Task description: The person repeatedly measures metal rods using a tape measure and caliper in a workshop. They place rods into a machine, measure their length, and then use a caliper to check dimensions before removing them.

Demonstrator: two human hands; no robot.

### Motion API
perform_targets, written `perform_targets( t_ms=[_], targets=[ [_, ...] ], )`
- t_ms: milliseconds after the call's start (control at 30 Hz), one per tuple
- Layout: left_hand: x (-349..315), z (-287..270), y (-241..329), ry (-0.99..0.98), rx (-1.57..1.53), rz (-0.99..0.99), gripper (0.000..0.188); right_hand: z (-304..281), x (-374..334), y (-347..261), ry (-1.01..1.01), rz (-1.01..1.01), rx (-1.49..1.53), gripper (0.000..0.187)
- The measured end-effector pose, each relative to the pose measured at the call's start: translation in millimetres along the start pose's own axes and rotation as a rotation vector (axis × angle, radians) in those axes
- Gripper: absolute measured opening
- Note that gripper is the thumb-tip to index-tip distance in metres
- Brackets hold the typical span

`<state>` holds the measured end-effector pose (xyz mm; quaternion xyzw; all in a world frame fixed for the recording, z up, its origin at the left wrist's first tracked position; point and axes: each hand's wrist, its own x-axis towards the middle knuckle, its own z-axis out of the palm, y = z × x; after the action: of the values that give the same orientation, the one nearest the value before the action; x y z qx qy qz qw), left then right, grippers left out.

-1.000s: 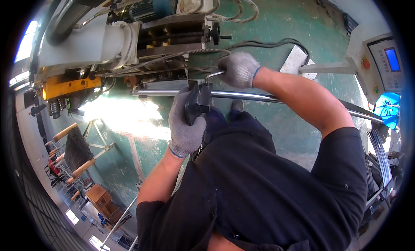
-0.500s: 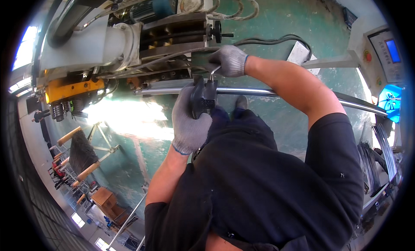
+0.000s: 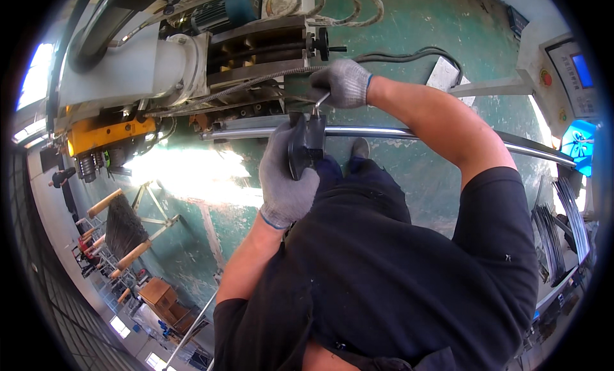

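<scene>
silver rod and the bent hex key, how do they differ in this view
The silver rod is long and spans much of the picture, while the bent hex key is short and thinner. The rod looks nearly straight; the key has a sharp bend. The gloved right hand grips the key, but not the rod. Both look like bare, shiny metal.
</scene>
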<state>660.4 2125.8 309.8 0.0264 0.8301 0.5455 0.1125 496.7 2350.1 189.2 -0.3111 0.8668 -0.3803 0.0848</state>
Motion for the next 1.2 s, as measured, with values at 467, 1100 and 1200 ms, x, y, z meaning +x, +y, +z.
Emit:
perform_targets(
  t_ms=[467,1100,1200],
  targets=[
    [0.6,-2.2,-5.8,-0.004,0.006,0.027,0.081,-1.7,2.2,1.0,-0.006,-0.021,0.015,0.032],
    [2.1,0.5,-3.5,-0.044,-0.173,-0.042,0.081,-9.4,2.3,-5.9,-0.205,0.140,-0.035,0.036],
    [2.9,-0.1,0.6,-0.024,-0.137,-0.055,0.081,-20.8,-9.7,-13.5,-0.300,0.221,-0.060,0.035]
  ],
)
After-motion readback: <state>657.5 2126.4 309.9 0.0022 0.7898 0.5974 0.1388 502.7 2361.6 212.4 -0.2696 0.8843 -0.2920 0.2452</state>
